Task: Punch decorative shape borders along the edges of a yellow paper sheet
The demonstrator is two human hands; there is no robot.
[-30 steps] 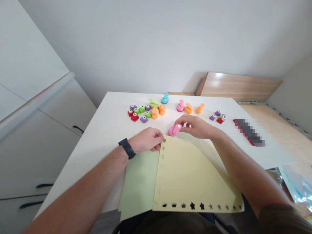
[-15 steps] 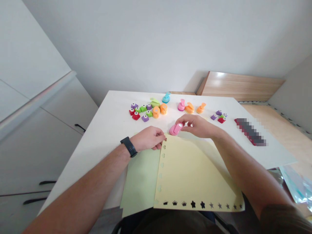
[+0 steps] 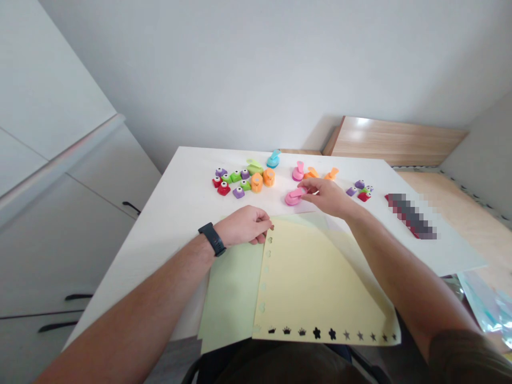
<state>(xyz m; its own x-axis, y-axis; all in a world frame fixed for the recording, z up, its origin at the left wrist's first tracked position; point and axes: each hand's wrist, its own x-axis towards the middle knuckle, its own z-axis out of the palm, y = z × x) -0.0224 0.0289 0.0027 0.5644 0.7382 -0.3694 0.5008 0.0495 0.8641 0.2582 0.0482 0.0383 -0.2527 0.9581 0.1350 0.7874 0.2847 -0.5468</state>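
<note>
My right hand (image 3: 326,196) grips a pink paper punch (image 3: 294,197) just beyond the far edge of a pale yellow sheet (image 3: 320,282). That sheet has punched shapes along its left and near edges. My left hand (image 3: 244,226), with a black watch on the wrist, is curled and pinches the yellow sheet's far left corner. A light green sheet (image 3: 230,296) lies under the yellow one on the left.
Several small coloured punches (image 3: 242,181) sit at the back of the white table (image 3: 176,213), with pink and orange ones (image 3: 314,174) and a few more (image 3: 360,190) to the right. A dark red object (image 3: 412,216) lies at the right. White cabinets (image 3: 60,213) stand to the left.
My right hand has carried the pink punch away from the yellow sheet's far edge, towards the back of the table. My left hand has stayed on the corner.
</note>
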